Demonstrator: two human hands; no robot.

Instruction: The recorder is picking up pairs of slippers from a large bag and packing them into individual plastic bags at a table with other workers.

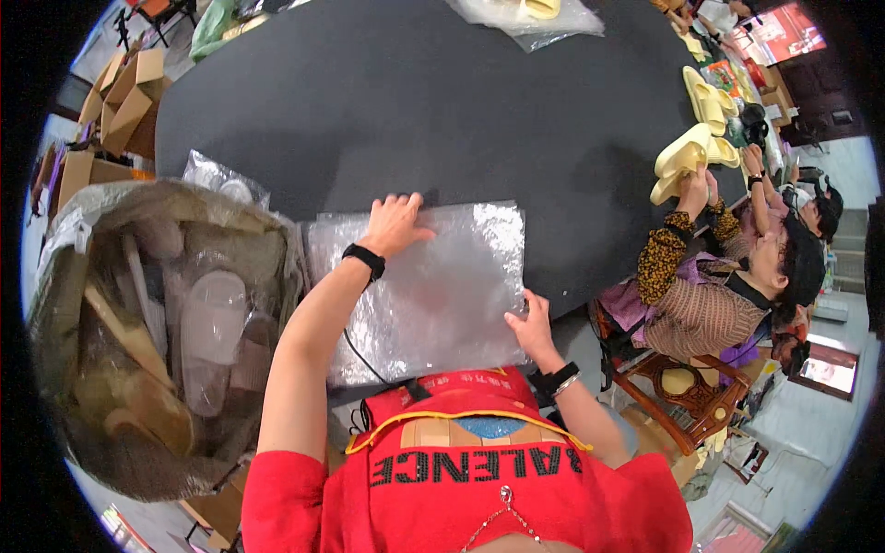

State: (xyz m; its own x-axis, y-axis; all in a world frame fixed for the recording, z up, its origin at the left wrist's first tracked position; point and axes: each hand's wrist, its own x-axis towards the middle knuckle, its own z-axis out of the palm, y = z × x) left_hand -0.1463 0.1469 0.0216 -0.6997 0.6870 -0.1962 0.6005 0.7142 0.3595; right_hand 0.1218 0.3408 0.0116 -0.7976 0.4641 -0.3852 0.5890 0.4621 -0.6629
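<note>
The left hand (395, 224) lies palm down over the far edge of the clear plastic (452, 286), fingers loosely spread, gripping nothing that shows. The right hand (532, 327) is at the right edge, thumb and forefinger parted; whether its hidden fingers pinch the edge, one cannot tell. The plastic lies flat on the near side of the bench (396, 111), in front of the person.

The step in hand looks like smoothing or squaring the plastic. The next move would seem to call for one hand pinning it while the other separates a layer at the edge.

Counted outward: two hands, one spread of plastic, its layers too fine to count. To the left, one grey bin (69, 249) holds several wrapped slippers (214, 332), overlapping too much to number; one packet (235, 189) lies just beyond it. On the right, one nearby co-worker (714, 300) handles yellow slippers (680, 152), with more beyond. At the far edge, one yellow slipper (544, 7) shows on a wrapper (530, 35).
</note>
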